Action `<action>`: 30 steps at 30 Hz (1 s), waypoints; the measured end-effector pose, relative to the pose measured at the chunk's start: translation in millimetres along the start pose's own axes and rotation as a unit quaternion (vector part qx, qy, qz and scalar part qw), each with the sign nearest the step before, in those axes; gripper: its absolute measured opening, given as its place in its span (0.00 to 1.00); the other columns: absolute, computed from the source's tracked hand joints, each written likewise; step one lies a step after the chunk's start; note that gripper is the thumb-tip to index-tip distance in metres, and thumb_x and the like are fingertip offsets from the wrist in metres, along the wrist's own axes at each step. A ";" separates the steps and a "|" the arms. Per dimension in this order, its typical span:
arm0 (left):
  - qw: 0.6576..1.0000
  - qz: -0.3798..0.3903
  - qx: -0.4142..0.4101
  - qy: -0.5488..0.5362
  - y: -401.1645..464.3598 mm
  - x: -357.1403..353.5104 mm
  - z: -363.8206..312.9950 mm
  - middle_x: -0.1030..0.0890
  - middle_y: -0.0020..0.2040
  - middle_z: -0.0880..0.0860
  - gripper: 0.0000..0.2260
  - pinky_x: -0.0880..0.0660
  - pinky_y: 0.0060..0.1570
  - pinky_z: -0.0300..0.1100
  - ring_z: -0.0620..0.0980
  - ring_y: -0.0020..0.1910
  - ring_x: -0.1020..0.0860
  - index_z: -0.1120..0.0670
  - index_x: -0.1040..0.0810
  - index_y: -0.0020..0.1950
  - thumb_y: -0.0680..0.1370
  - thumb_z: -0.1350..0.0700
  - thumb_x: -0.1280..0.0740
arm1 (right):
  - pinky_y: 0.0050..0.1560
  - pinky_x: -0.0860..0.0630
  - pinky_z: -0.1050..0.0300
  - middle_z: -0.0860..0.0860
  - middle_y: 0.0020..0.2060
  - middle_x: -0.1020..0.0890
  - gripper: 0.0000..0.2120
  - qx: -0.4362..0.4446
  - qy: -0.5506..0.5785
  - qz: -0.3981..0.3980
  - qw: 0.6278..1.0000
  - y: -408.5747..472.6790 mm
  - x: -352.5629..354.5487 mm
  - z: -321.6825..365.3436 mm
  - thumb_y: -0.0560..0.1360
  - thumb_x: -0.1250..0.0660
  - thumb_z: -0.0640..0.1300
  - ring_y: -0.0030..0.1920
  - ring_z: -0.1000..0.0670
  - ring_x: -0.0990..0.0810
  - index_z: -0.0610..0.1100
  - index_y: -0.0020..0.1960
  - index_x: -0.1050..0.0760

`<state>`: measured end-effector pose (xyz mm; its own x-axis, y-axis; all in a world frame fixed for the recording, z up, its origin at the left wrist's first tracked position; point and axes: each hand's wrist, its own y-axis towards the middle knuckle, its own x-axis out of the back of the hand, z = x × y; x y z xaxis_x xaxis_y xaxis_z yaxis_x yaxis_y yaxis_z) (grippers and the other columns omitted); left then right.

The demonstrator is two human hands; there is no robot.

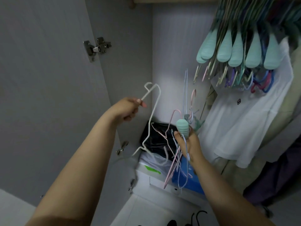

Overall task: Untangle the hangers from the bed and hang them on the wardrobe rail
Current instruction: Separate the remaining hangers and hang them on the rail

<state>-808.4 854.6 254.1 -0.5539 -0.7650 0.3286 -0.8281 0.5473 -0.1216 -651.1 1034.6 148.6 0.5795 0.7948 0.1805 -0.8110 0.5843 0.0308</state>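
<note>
Left hand (130, 108) pinches one white wire hanger (152, 118); right hand (187, 141) grips a tangled hanger bundle (180, 154); six mint-tipped hangers (237, 51) crowd a white shirt (247, 121) alongside.

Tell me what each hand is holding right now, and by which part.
The left hand pinches a white wire hanger by one end of its frame. The right hand grips a tangled bunch of hangers around a mint padded end.
</note>
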 end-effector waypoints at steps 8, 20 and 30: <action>0.968 -0.181 0.047 -0.168 21.3 1.6 42.4 0.39 0.29 0.51 0.16 0.46 0.22 0.28 0.42 0.17 0.44 0.57 0.23 0.51 0.85 0.53 0.48 | 0.48 0.23 0.51 0.51 0.32 0.18 0.06 0.006 0.151 -0.008 0.989 -6.8 1.8 13.7 0.76 0.33 0.36 0.35 0.52 0.21 0.43 0.41 0.22; 0.975 -0.165 0.144 0.034 21.9 -9.6 109.1 0.24 0.59 0.62 0.37 0.22 0.52 0.53 0.66 0.54 0.22 0.64 0.34 0.70 0.77 0.34 0.43 | 0.47 0.26 0.54 0.45 0.34 0.21 0.10 -0.080 0.205 -0.001 0.975 7.3 -28.0 36.2 0.71 0.32 0.30 0.39 0.48 0.21 0.43 0.37 0.27; 0.969 0.050 0.137 0.199 -45.7 -64.4 182.7 0.51 0.79 0.57 0.50 0.46 0.75 0.51 0.57 0.78 0.48 0.53 0.59 0.79 0.70 0.31 0.36 | 0.23 0.29 0.66 0.53 0.21 0.26 0.16 -0.149 0.332 -0.125 0.923 29.8 -28.4 31.7 0.72 0.33 0.29 0.23 0.55 0.25 0.45 0.34 0.33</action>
<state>-750.7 816.9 67.4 -0.5999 -0.4919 0.6310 -0.7945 0.4593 -0.3972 -694.3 1024.3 175.6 0.7475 0.4973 -0.4403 -0.6446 0.7032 -0.3000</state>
